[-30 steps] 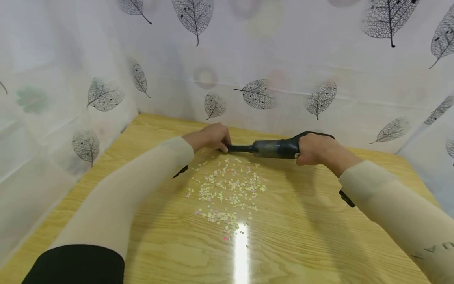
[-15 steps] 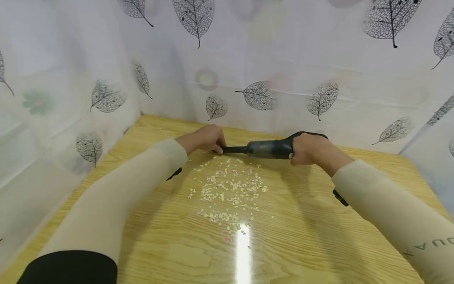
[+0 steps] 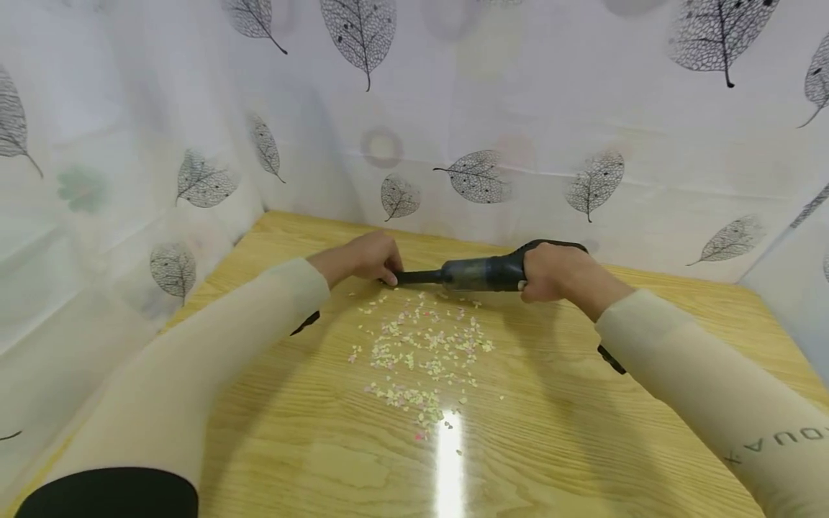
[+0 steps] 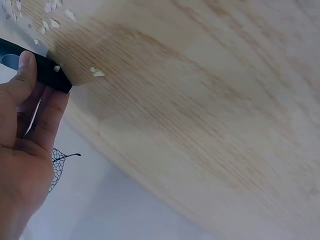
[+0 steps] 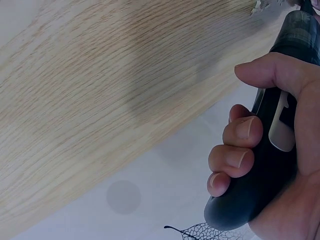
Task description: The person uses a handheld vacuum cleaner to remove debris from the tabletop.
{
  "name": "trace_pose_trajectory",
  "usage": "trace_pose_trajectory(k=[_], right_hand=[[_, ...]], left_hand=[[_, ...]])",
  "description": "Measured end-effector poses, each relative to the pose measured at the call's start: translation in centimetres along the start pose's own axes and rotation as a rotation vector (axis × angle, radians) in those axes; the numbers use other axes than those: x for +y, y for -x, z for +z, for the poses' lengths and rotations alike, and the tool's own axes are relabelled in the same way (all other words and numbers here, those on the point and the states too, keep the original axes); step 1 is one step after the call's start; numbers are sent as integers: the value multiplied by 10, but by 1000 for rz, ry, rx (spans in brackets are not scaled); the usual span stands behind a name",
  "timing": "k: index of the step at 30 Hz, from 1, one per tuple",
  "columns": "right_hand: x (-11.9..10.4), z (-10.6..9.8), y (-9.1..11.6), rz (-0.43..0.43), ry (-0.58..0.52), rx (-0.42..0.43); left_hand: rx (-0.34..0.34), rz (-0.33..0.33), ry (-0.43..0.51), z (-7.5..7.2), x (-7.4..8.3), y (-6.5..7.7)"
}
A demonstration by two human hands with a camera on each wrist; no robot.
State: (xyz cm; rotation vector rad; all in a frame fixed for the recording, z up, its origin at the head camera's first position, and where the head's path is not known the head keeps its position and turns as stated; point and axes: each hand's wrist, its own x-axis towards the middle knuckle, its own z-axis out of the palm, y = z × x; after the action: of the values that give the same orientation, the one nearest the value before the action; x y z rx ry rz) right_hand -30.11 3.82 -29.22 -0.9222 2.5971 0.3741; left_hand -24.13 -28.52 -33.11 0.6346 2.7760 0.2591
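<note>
Confetti (image 3: 427, 352) lies scattered across the middle of a wooden table (image 3: 324, 460) in the head view, just on the near side of a black handheld vacuum (image 3: 476, 274), which the right hand (image 3: 553, 272) grips while the left hand (image 3: 374, 255) holds its slim nozzle (image 3: 419, 277). The left wrist view shows thumb and fingers pinching the nozzle near its tip. In the right wrist view, fingers curl firmly around the handle (image 5: 255, 195), thumb extended.
</note>
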Motion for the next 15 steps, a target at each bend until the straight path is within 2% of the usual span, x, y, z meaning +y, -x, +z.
trace_pose_trajectory(k=[15], right_hand=[[-19,-10,-9,-49,63,34]], left_hand=[[10,-41,69,4,-9,27]])
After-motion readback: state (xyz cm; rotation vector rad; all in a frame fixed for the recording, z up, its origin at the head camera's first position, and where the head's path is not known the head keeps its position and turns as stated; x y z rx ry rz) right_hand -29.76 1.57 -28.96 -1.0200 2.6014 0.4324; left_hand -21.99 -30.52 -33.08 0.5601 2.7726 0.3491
